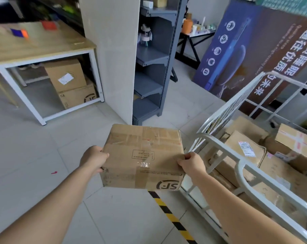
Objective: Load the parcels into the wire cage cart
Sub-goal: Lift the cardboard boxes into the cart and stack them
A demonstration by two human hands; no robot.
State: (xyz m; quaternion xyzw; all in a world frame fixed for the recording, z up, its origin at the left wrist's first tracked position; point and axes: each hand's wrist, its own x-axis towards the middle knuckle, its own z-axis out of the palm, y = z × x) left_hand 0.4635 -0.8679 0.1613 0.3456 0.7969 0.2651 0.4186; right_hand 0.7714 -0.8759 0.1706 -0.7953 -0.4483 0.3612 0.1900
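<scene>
I hold a taped brown cardboard parcel (142, 155) with an SF logo in the air above the floor, in the middle of the view. My left hand (93, 158) grips its left side and my right hand (192, 162) grips its right side. The white wire cage cart (237, 161) stands just to the right of the parcel, its rail close to my right hand. Several brown parcels (244, 148) lie inside the cart.
Two stacked cardboard boxes (70, 83) sit under a wooden table with a white frame (43, 48) at the far left. A grey metal shelf unit (152, 64) stands beside a pillar ahead. Black and yellow tape (168, 213) runs along the floor beside the cart. A large printed board (254, 50) leans behind the cart.
</scene>
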